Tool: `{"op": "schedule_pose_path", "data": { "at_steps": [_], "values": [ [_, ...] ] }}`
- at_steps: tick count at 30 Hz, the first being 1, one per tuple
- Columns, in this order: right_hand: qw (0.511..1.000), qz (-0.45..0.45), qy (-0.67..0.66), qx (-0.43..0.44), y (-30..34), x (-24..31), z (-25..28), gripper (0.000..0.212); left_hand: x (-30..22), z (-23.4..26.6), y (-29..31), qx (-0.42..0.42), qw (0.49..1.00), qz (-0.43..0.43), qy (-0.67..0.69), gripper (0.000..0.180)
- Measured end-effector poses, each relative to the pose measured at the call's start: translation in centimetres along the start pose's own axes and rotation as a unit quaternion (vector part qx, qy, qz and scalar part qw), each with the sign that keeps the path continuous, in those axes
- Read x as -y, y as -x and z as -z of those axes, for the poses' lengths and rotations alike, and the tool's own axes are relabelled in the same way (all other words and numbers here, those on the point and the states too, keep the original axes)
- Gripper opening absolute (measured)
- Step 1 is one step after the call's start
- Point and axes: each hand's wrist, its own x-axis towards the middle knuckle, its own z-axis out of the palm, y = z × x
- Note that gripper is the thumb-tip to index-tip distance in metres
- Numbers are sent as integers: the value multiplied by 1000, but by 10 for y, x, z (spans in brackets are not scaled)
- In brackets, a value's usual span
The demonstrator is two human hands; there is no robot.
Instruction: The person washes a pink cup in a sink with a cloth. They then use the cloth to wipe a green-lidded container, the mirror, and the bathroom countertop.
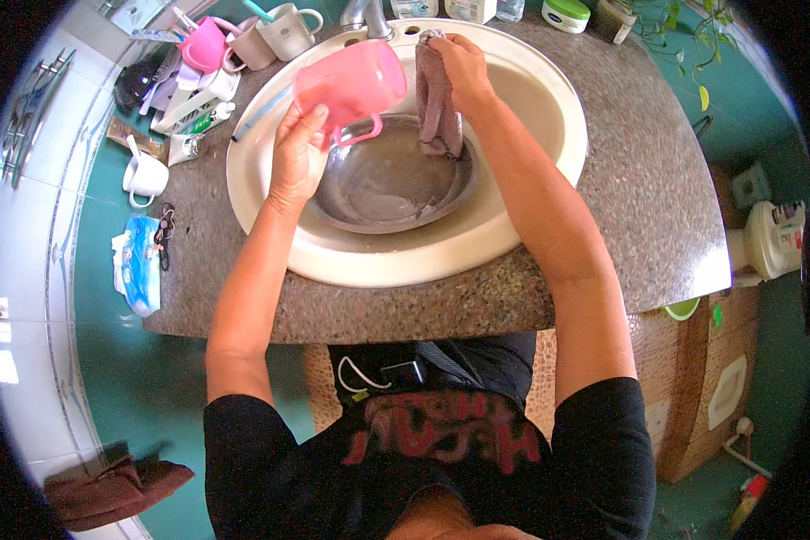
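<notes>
My left hand (301,148) is closed around a translucent pink mug (346,81), tilted on its side with its handle toward me. A wet-looking greyish-purple cloth (439,103) hangs from my right hand (463,72), whose fingers pinch its top near the back rim. Below both hands a metal basin (391,184) with cloudy water in it sits inside the cream oval sink (378,265). The cloth's lower end hangs over the basin; whether it touches the water I cannot tell. Behind the mug, a blue toothbrush-like stick (263,114) lies on the sink's left rim.
The faucet (375,20) rises at the back. At the left of the speckled stone counter (639,207) stand several mugs (288,31), a white cup (146,174) and a blue tissue pack (140,265). Jars (565,14) line the back right, beside a trailing plant (702,36).
</notes>
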Motion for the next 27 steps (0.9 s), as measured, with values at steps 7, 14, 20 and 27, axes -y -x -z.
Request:
{"op": "schedule_pose_path", "data": {
  "at_steps": [7,14,20,27],
  "values": [
    [996,52,-34,-58,-8,-4,-1,20,9,8,-2,52,906,71,-413,25],
    [980,78,-103,-153,-12,18,0,16,-3,-37,-22,219,691,26,-688,27],
    [962,51,-190,-187,-15,27,3,22,-17,-79,-122,177,716,-139,-661,24],
    [988,11,-141,-62,-42,54,-4,20,-26,-125,-208,129,580,-164,-788,25]
  ]
}}
